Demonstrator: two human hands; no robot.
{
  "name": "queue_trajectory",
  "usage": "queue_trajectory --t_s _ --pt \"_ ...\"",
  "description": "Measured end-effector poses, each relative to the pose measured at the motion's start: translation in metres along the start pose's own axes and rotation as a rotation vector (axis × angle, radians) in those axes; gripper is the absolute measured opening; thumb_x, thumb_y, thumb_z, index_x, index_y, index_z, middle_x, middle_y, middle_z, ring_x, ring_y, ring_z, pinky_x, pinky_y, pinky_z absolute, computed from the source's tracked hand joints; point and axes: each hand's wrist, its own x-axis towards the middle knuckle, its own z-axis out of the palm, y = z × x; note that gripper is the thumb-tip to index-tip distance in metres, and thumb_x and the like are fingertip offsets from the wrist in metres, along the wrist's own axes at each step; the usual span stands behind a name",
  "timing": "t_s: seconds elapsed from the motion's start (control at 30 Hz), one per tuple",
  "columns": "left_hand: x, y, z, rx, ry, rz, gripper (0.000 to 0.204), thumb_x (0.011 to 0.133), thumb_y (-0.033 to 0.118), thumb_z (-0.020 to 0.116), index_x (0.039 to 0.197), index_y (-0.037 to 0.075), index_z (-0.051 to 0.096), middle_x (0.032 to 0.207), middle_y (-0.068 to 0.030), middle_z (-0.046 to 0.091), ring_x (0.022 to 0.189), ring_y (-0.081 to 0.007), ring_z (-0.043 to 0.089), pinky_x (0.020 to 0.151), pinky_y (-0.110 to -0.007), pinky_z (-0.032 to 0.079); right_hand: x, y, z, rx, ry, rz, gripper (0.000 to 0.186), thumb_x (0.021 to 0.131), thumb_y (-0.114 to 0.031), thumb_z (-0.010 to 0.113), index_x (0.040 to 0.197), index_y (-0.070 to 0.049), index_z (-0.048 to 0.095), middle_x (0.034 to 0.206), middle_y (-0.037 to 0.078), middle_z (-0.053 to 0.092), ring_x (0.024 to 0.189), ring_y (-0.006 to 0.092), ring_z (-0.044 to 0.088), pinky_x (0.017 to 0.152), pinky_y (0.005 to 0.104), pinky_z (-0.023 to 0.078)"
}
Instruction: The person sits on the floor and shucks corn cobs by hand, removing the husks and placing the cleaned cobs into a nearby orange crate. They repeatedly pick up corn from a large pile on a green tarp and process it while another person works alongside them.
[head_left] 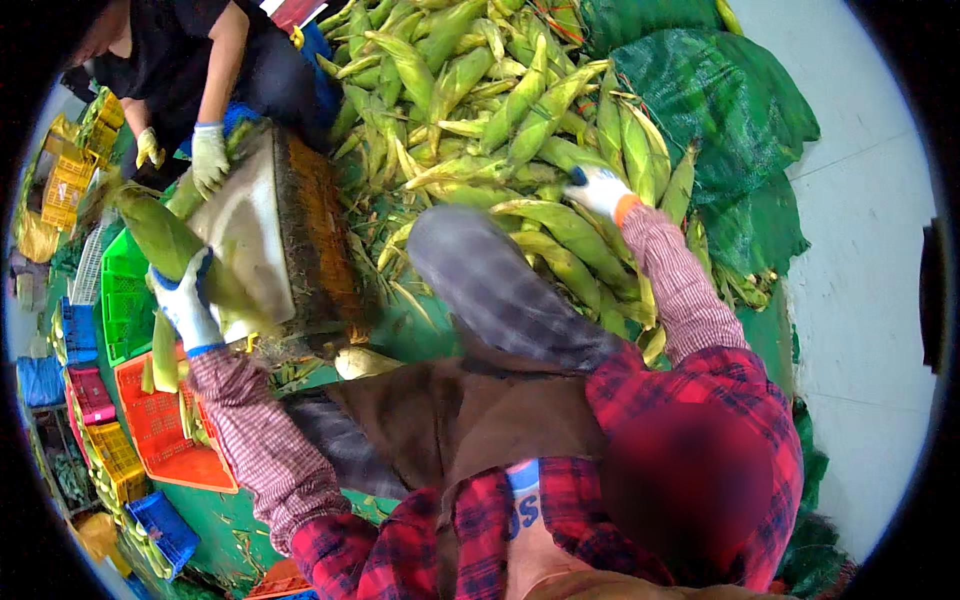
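Observation:
My left hand (pixel 187 305), in a white glove with blue on the palm and fingers, is closed around an ear of corn (pixel 162 235) in its green husk. It holds the ear raised beside a block with a pale top (pixel 250 220). My right hand (pixel 600 192), gloved alike with an orange cuff, lies on the big heap of unhusked corn (pixel 465 90). Its fingers curl over another ear of corn (pixel 572 155) and are partly hidden.
An orange crate (pixel 160 410) and a green crate (pixel 122 290) stand at my left, with more coloured crates beyond. Across the block sits a co-worker, gloved hand (pixel 209 158) near its far edge. Green woven sacks (pixel 715 95) lie right of the heap. My bent knee (pixel 460 245) juts toward the corn.

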Motion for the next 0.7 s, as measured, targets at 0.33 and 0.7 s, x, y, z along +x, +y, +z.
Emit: queue_trajectory --t_s 0.33,0.7 --pt "-0.023 -0.050 -0.016 1.196 -0.547 0.316 0.083 0.058 0.013 0.082 0.137 0.006 0.056 0.128 -0.0218 0.062 0.119 -0.0389 0.059 0.104 -0.043 0.047 -0.096 0.118 0.066 0.124 0.005 0.707 0.097 0.080 -0.051 0.073 0.153 0.000 0.033 0.146 0.023 0.052 0.133 0.0353 0.052 0.110 0.0396 0.043" --pt "-0.026 -0.097 0.028 1.207 -0.704 0.015 0.091 0.055 0.015 0.084 0.139 0.010 0.052 0.128 -0.0198 0.062 0.120 -0.0377 0.058 0.101 -0.045 0.048 -0.034 0.274 0.126 0.435 -0.118 1.013 0.057 0.084 -0.047 0.074 0.112 0.001 0.069 0.111 0.021 0.071 0.107 0.0360 0.066 0.093 0.0399 0.052"
